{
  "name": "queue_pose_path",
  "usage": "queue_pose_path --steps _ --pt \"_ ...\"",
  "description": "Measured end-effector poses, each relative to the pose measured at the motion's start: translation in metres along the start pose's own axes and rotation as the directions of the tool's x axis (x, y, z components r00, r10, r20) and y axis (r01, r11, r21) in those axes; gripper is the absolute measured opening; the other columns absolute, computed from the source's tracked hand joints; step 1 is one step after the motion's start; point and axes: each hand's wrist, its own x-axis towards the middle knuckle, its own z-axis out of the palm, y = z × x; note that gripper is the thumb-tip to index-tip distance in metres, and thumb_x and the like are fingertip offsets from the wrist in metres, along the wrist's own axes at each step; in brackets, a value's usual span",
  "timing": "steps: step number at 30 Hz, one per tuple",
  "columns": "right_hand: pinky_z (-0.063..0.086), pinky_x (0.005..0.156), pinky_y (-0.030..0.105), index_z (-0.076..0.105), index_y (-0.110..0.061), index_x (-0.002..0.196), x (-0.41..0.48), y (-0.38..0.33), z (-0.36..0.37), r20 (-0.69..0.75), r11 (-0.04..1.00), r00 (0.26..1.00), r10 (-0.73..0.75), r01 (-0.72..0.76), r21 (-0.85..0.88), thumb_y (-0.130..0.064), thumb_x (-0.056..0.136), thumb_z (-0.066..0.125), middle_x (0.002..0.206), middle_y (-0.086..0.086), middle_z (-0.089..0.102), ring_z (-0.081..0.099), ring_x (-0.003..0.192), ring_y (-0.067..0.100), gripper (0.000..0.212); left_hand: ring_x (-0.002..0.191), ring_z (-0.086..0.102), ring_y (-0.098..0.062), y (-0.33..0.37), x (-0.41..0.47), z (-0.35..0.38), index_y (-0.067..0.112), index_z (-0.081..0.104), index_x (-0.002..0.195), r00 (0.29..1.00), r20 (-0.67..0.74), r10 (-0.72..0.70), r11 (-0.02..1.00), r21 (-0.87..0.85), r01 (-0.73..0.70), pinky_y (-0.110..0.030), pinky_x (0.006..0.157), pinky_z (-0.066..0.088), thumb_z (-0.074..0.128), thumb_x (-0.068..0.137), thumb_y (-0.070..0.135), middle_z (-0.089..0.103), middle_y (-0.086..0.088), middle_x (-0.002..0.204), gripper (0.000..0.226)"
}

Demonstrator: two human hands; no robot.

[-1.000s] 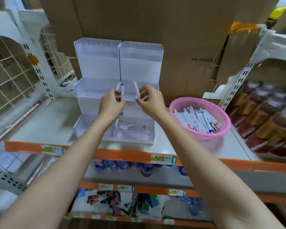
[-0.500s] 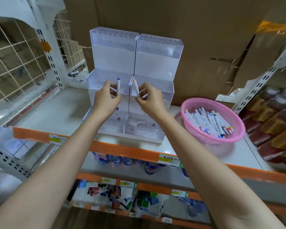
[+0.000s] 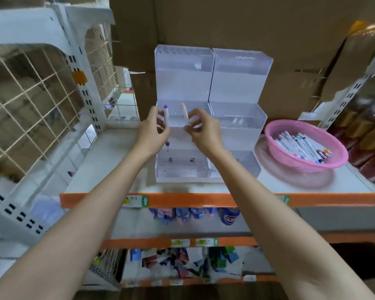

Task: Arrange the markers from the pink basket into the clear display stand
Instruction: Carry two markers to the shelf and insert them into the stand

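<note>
White-barrelled with a blue cap, the left marker (image 3: 166, 120) stands nearly upright in our left hand (image 3: 152, 133), whose fingers and thumb pinch it mid-barrel, in front of the middle tier of the clear display stand (image 3: 236, 68). Just beside it, our right hand (image 3: 204, 131) pinches an orange-capped marker (image 3: 185, 114) whose top tilts a little to the left. To do this step well, we judge that we should straighten each marker and line its lower end up with a hole before letting go. We should go one at a time if the holes are hard to see through the clear plastic, and keep the caps up so the colours read from the front. The stand sits at the middle of the shelf (image 3: 108, 161), toward its back edge, and the pink basket (image 3: 271, 135) sits just beside it near the shelf's right end. We count two hands, two held markers, one stand of two side-by-side units with three tiers each, and one basket. The remaining markers (image 3: 301, 146) lie heaped in it, well over ten, too overlapped to count exactly.
</note>
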Motion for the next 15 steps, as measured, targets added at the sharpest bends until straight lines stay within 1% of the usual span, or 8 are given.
queue_pose_path --steps 2,4,5,6,7,9,12,15 --pt "0.053 0.059 0.036 0.055 -0.017 0.091 -0.002 -0.005 0.011 -0.024 0.999 0.999 0.021 -0.020 0.034 -0.002 0.084 0.067 0.076 -0.011 0.053 0.063 0.067 0.022 0.021 0.065 0.061 -0.017 -0.006 0.000 -0.007 0.011 0.046 0.116 0.999 0.016 0.035 0.999 -0.035 -0.034 -0.029 0.057 0.055 0.058 0.087 0.006 0.058 -0.005 0.080 0.032" --pt "0.056 0.062 0.042 0.051 -0.017 0.091 -0.004 -0.008 0.020 -0.035 0.998 0.999 0.035 -0.033 0.054 -0.001 0.086 0.063 0.078 -0.007 0.056 0.065 0.068 0.025 0.021 0.056 0.059 -0.007 -0.013 0.001 -0.011 0.012 0.045 0.121 0.998 0.026 0.064 0.996 -0.070 -0.062 -0.014 0.049 0.048 0.057 0.086 0.002 0.057 -0.004 0.075 0.038" --pt "0.057 0.063 0.045 0.049 -0.018 0.092 -0.005 -0.009 0.024 -0.041 0.998 0.998 0.040 -0.037 0.060 -0.001 0.087 0.061 0.080 -0.005 0.058 0.065 0.068 0.025 0.021 0.054 0.058 -0.005 -0.016 0.001 -0.013 0.012 0.045 0.123 0.997 0.024 0.073 0.994 -0.081 -0.071 -0.010 0.048 0.044 0.057 0.085 0.001 0.057 -0.002 0.073 0.041" --pt "0.057 0.063 0.047 0.049 -0.018 0.092 -0.006 -0.010 0.027 -0.049 0.997 0.998 0.041 -0.038 0.060 -0.002 0.087 0.061 0.081 -0.002 0.059 0.065 0.067 0.024 0.020 0.055 0.059 -0.002 -0.019 0.001 -0.015 0.014 0.044 0.125 0.997 0.022 0.081 0.993 -0.089 -0.078 -0.009 0.049 0.042 0.057 0.085 0.000 0.057 0.001 0.073 0.044" --pt "0.057 0.063 0.048 0.049 -0.018 0.093 -0.007 -0.010 0.030 -0.055 0.998 0.998 0.038 -0.035 0.057 -0.003 0.087 0.060 0.082 -0.001 0.060 0.065 0.067 0.022 0.020 0.058 0.059 -0.002 -0.023 0.002 -0.016 0.015 0.044 0.126 0.996 0.023 0.092 0.991 -0.098 -0.089 -0.010 0.050 0.044 0.058 0.084 0.000 0.057 0.005 0.073 0.046" --pt "0.057 0.063 0.047 0.049 -0.019 0.093 -0.008 -0.012 0.035 -0.054 0.998 0.998 0.031 -0.028 0.049 -0.003 0.088 0.060 0.083 -0.003 0.061 0.064 0.067 0.017 0.020 0.062 0.061 -0.008 -0.029 0.004 -0.018 0.018 0.044 0.127 0.994 0.023 0.108 0.988 -0.116 -0.105 -0.021 0.058 0.050 0.060 0.083 0.002 0.057 0.009 0.073 0.049" --pt "0.057 0.061 0.047 0.050 -0.017 0.097 -0.008 -0.013 0.039 -0.051 0.997 0.999 0.009 -0.005 0.074 -0.001 0.087 0.060 0.080 -0.003 0.059 0.064 0.065 0.018 0.022 0.072 0.063 -0.018 -0.034 0.007 -0.019 0.022 0.045 0.130 0.992 0.024 0.126 0.986 -0.113 -0.122 -0.034 0.069 0.053 0.063 0.081 0.005 0.059 0.006 0.073 0.055" --pt "0.057 0.061 0.046 0.052 -0.022 0.113 -0.008 -0.013 0.043 -0.051 0.996 0.998 -0.019 0.024 0.091 0.002 0.085 0.061 0.078 0.005 0.060 0.065 0.067 0.022 0.038 0.074 0.062 -0.018 -0.036 0.007 -0.019 0.024 0.044 0.131 0.990 0.034 0.137 0.983 -0.127 -0.131 -0.037 0.072 0.054 0.063 0.082 0.007 0.061 0.000 0.075 0.056"
